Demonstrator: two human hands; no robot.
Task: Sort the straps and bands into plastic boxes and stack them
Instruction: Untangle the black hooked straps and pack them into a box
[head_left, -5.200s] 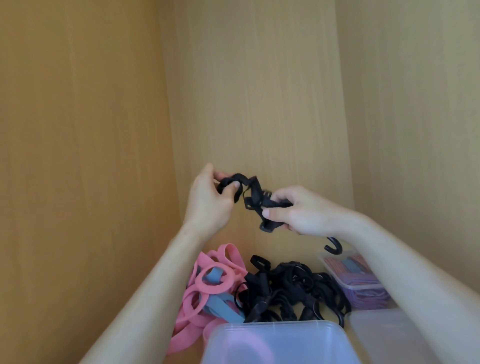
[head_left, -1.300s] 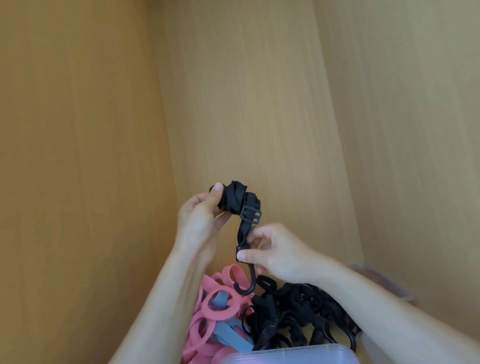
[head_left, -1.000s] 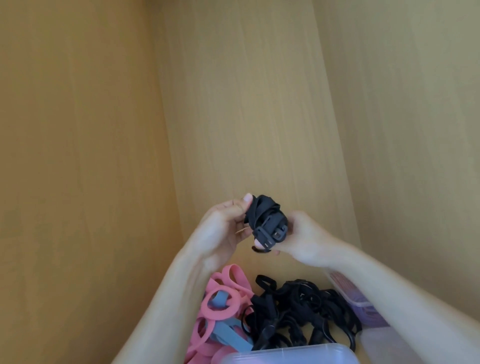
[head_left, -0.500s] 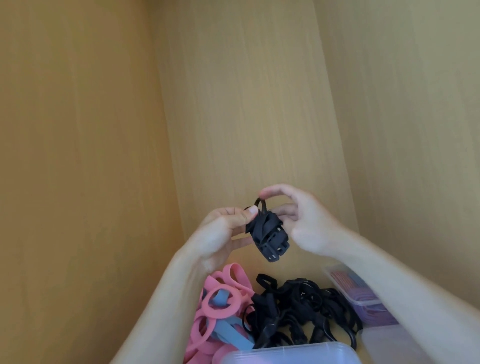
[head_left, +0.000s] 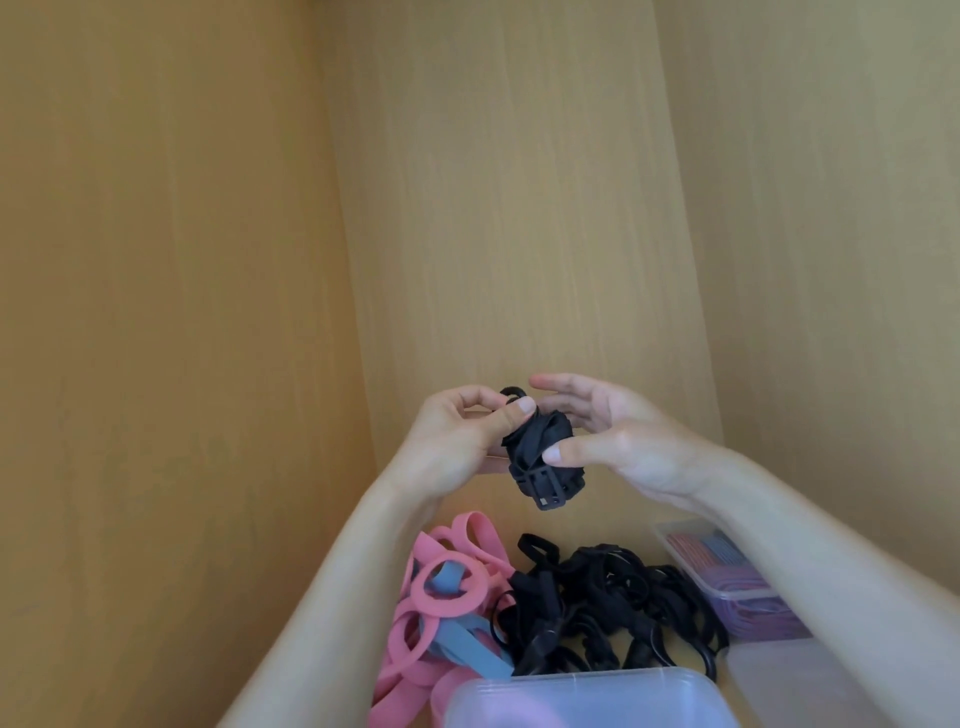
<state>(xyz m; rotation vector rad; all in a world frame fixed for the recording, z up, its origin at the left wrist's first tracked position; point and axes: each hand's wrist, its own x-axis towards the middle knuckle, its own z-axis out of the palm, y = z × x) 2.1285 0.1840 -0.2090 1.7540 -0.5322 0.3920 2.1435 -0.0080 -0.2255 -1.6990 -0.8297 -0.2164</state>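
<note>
A black strap (head_left: 543, 462) is rolled into a tight bundle, its buckle facing me and a hook poking out at the top. My left hand (head_left: 457, 441) pinches the hook end between thumb and fingers. My right hand (head_left: 608, 436) steadies the bundle with its thumb, its other fingers spread behind. Both hands hover above a pile of loose black straps (head_left: 602, 603). Pink and blue bands (head_left: 447, 597) lie left of that pile.
A clear plastic box (head_left: 727, 577) holding red, blue and purple bands sits at the right, partly behind my right forearm. A lidded translucent box (head_left: 587, 696) is at the bottom edge. Wooden cupboard walls close in on the left, back and right.
The strap, hanging loose with its hook down 1.3 s ago, has been wound into a compact roll. My right hand's fingers have opened out behind it; the camera tilted slightly down.
</note>
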